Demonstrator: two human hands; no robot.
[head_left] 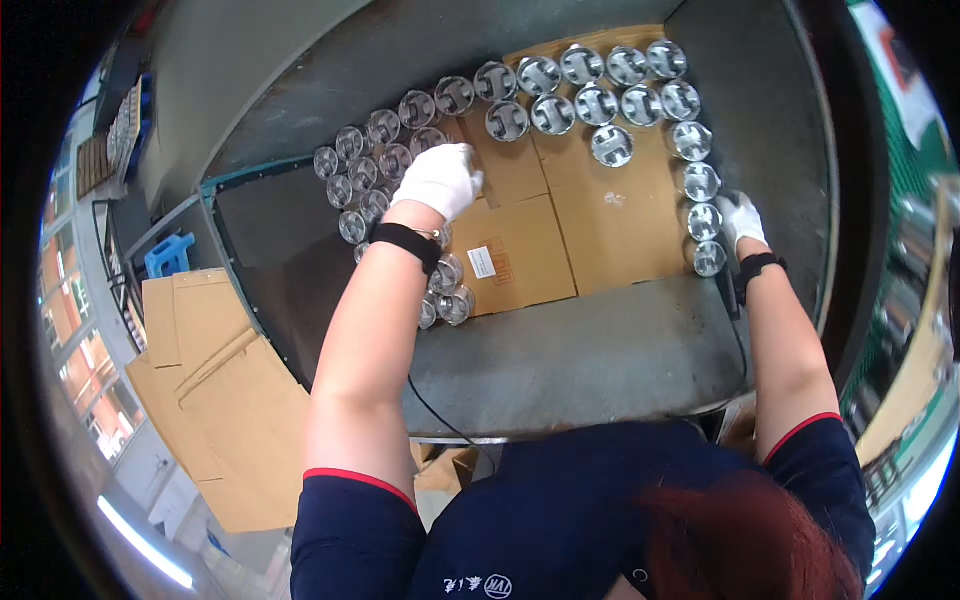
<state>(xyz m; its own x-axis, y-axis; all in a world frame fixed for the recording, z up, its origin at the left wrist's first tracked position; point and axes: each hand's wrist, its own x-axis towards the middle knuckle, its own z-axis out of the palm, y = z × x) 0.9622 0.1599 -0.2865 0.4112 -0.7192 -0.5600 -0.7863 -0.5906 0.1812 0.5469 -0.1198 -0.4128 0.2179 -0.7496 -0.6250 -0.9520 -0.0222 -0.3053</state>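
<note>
Many shiny round metal cans stand in a curved row (560, 95) around flattened brown cardboard sheets (600, 215) on a grey worktable (590, 350). My left hand (438, 178), in a white glove with a black wristband, rests on the cans at the left end of the row, fingers curled over one; whether it grips it is hidden. My right hand (741, 219), also white-gloved, touches the side of the cans (702, 200) stacked in a column at the right. A few more cans (448, 292) sit beside my left forearm.
Flattened cardboard boxes (215, 390) lie on the floor to the left, beside a blue stool (168, 253). A black cable (440, 415) hangs over the table's near edge. Dark mats cover the table's left and far right.
</note>
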